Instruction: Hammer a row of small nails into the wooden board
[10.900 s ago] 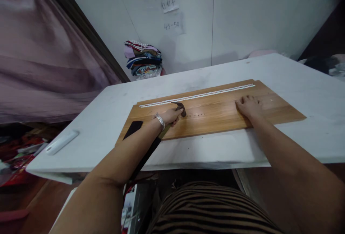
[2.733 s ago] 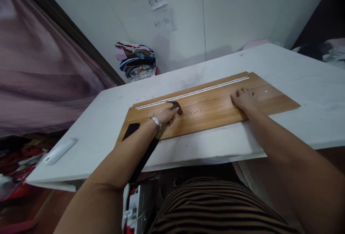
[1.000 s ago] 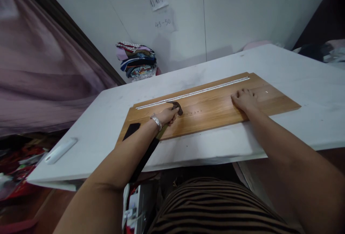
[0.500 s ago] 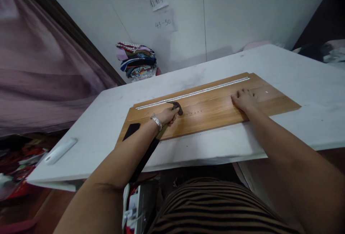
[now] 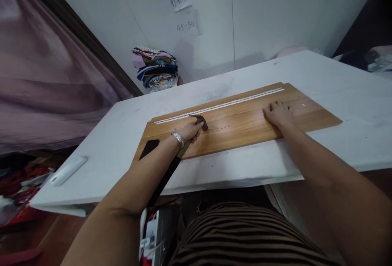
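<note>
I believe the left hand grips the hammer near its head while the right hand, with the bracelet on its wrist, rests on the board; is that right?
Not quite: the head view shows the bracelet on the left wrist, not the right. The left hand does grip the hammer near its head, and the right hand does rest on the board.

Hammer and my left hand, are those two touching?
Touching. The head view shows the left hand wrapped around the hammer near its top end, with no gap between them.

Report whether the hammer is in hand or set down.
In hand: the left hand is closed around the hammer close to its head, handle slanting back beside the forearm.
</note>
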Tool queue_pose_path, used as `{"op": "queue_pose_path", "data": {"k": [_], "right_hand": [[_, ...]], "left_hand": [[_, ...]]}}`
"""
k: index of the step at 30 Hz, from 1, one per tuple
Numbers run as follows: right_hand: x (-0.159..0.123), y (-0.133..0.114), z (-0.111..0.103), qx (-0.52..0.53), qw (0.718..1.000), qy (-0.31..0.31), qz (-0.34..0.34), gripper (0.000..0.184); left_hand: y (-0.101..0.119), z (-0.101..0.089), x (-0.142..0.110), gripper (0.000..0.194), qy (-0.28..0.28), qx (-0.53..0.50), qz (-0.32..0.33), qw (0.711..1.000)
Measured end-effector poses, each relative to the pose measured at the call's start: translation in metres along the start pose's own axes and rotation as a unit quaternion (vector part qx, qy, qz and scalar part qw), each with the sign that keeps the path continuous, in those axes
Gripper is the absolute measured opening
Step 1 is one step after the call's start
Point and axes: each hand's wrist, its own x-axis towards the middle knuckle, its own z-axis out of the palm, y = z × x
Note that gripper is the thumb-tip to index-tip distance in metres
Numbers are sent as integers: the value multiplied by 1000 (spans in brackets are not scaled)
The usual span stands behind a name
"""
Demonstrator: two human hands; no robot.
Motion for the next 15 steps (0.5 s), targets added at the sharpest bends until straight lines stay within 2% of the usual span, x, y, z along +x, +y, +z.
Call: {"op": "queue_pose_path", "data": {"k": [15], "right_hand": [[-1,-1,-1,1,1000,-4,0,59]], "left_hand": [[3,-1,-3,29,1,-3,-6,1000]]}}
